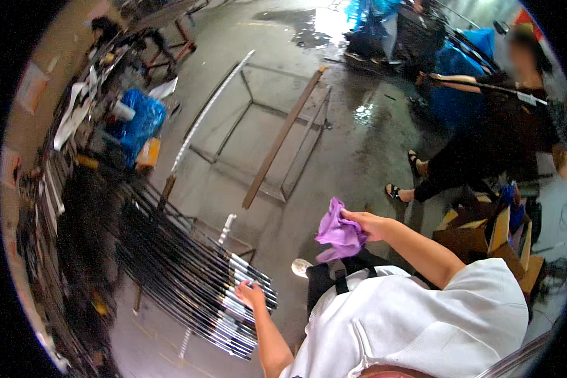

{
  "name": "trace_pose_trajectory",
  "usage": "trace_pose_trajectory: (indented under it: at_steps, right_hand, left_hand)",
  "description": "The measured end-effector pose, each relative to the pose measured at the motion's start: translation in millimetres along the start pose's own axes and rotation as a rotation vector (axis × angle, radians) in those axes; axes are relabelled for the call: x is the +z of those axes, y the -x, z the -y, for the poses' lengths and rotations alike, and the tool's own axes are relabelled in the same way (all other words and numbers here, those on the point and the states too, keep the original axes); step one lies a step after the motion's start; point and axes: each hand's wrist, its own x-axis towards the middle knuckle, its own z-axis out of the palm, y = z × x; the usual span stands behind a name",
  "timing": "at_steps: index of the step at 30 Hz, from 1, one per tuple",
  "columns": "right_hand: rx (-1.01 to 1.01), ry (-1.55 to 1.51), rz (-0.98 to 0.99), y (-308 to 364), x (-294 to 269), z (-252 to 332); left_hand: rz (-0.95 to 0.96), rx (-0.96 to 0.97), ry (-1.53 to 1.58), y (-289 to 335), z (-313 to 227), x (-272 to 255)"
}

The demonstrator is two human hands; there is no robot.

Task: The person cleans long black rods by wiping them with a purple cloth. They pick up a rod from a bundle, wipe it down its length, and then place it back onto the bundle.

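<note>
A row of long, thin black rods (176,271) with pale, shiny end sections lies side by side at the lower left. My left hand (251,294) is at their near ends, its fingers curled in around one rod; the small gap between fingers and rod is hard to make out. Out in front of my body, to the right, my right hand (366,225) grips a crumpled purple cloth (340,232). The cloth hangs loose below my fingers, apart from the rods.
Beyond the rods stands a low metal frame (251,101) with a brown bar (283,138) across it. A blue plastic bag (138,120) lies at the left. At the right, another person (498,120) holds a long rod near open cardboard boxes (466,242). The floor (359,151) has wet patches.
</note>
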Motion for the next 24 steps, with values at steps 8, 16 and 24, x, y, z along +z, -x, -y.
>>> trace_pose_trajectory:
  at_steps: [8, 16, 24]
  right_hand:
    - [-0.053, -0.232, -0.125, 16, -138, -10]
    - [-0.145, -0.285, -0.057, 64, -174, -1]
    - [-0.269, -0.348, 0.053, 36, -214, -35]
  left_hand:
    - [0.347, 0.499, 0.351, -9, -245, 14]
    - [0.612, 0.717, 0.600, 33, -398, 25]
    - [1.627, 0.370, 1.040, 98, -517, -37]
